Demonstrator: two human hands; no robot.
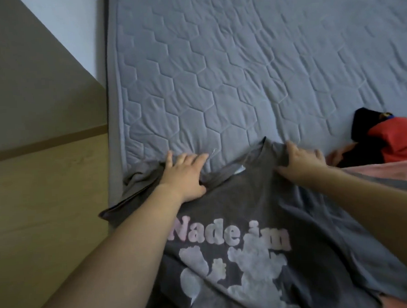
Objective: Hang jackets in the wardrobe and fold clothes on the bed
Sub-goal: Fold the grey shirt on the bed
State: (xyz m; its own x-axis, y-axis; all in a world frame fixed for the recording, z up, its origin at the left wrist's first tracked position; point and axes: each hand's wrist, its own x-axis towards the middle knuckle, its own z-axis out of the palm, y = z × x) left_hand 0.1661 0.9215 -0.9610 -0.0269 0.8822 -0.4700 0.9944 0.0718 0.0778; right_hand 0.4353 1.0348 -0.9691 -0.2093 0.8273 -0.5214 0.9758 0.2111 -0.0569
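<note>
A: Left hand (184,176) has its fingers bunching the grey T-shirt (261,212) at one shoulder, by the bed's left edge; right hand (300,162) pinches the other shoulder.

B: Best to pull both shoulders taut and level before folding.

A: Quilted blue-grey bed (240,68), wooden floor (45,199) left, red and black clothes (392,142) at the right edge.

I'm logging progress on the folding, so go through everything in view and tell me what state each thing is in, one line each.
Grey T-shirt: print side up on the bed, not yet folded, held at both shoulders.
Left hand: grips the shirt's left shoulder.
Right hand: grips the shirt's right shoulder.
Red and black clothes: bunched, unfolded, at the right.
Pink garment: partly under the shirt, unfolded.
Bed cover: quilted, slightly wrinkled.
</note>
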